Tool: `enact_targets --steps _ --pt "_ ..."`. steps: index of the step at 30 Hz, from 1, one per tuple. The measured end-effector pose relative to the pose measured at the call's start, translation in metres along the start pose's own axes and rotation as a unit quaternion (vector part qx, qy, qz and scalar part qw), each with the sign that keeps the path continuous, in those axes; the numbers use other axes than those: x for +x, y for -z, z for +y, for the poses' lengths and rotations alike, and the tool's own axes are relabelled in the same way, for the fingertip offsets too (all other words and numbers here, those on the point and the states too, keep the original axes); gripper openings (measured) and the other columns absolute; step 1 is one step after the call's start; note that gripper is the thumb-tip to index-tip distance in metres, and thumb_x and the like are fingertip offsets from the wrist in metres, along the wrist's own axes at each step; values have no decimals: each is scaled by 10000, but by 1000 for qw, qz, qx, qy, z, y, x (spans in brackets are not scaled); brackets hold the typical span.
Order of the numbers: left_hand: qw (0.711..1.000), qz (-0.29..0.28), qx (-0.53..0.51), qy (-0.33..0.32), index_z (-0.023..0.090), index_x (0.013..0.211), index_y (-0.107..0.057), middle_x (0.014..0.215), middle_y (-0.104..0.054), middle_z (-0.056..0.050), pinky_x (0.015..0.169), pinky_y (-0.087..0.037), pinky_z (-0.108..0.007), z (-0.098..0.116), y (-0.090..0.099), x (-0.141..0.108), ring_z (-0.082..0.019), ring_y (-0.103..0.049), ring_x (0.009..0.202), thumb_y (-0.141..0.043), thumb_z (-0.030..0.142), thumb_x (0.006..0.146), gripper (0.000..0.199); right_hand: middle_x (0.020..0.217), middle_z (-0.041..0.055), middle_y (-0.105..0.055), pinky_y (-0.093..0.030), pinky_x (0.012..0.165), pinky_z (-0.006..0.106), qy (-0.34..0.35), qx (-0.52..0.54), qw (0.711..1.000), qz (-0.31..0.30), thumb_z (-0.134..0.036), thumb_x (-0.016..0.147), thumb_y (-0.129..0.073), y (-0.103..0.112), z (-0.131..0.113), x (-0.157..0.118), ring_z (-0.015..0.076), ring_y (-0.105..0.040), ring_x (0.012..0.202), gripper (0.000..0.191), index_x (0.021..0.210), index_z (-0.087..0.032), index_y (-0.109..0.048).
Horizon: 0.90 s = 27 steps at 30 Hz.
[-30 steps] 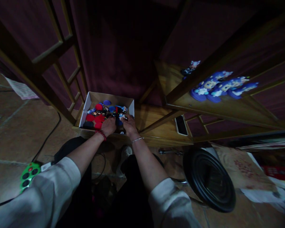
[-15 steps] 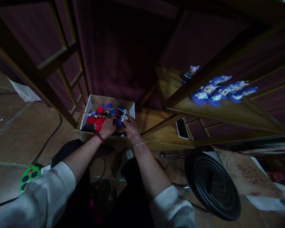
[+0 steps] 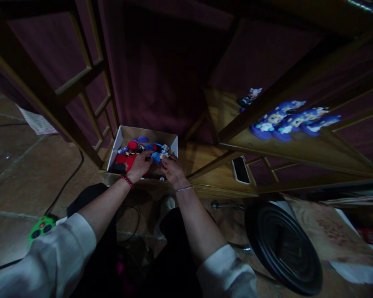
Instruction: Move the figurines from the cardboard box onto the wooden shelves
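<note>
A shallow cardboard box (image 3: 149, 133) with white side walls holds several small figurines on red, blue and dark round bases. Between my hands, a figurine with a blue round base (image 3: 156, 157) lies tilted, its base facing up toward me. My right hand (image 3: 172, 169) pinches its light-coloured body at the box's right side. On the left, my left hand (image 3: 139, 166) reaches over the red bases (image 3: 121, 159), fingers apart and the fingertips close to the blue base. Whether they touch it I cannot tell.
The box stands on a low wooden shelf (image 3: 202, 161), with a phone (image 3: 240, 169) farther right. Several purple-haired figurines (image 3: 286, 122) and a dark one (image 3: 250, 98) occupy the higher shelf. A black round stool (image 3: 282, 248) is at right; a green controller (image 3: 41, 227) lies left.
The blue base has turned more toward me and shows brighter. My left hand's fingers have risen from among the red bases toward it. The view has shifted slightly.
</note>
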<state>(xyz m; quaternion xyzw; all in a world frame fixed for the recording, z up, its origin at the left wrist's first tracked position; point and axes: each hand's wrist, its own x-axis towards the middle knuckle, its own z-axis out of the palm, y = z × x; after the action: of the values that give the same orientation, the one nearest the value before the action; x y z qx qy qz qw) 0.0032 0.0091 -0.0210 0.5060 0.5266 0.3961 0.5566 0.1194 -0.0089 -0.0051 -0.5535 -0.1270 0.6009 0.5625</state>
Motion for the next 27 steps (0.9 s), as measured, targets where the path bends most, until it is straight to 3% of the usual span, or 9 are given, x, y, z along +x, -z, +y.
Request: enact_targets --steps 7,13,19,27 --pt "978 -33 -198 57 135 934 -616 844 -653 -30 767 -463 -289 8 3 -6 -126 -582 771 -622 164 673 263 641 -68 -622 -511 639 265 -20 12 1000 -15 -138 639 -650 1 -4 -2 91 -588 628 189 682 -211 -482" --pt "966 -39 -241 80 118 944 -615 815 -647 -39 724 -474 -286 9 7 -5 -120 -584 731 -664 201 658 301 646 -69 -629 -511 661 278 -15 5 1000 -21 -152 616 -679 1 -4 -2 96 -593 649 210 655 -208 -481" --pt "954 -54 -277 103 124 933 -619 832 -644 -48 565 -428 -206 9 12 -5 -104 -574 685 -659 156 656 282 666 -69 -640 -503 661 256 -7 6 999 -39 -157 602 -696 0 -6 -5 83 -591 642 186 671 -209 -531" --pt "941 -64 -310 122 161 918 -613 828 -632 -20 638 -418 -221 10 14 -5 -100 -574 737 -652 137 665 258 737 -48 -666 -485 662 210 30 -26 998 -41 -156 573 -707 -1 -9 -6 91 -604 728 179 717 -210 -615"
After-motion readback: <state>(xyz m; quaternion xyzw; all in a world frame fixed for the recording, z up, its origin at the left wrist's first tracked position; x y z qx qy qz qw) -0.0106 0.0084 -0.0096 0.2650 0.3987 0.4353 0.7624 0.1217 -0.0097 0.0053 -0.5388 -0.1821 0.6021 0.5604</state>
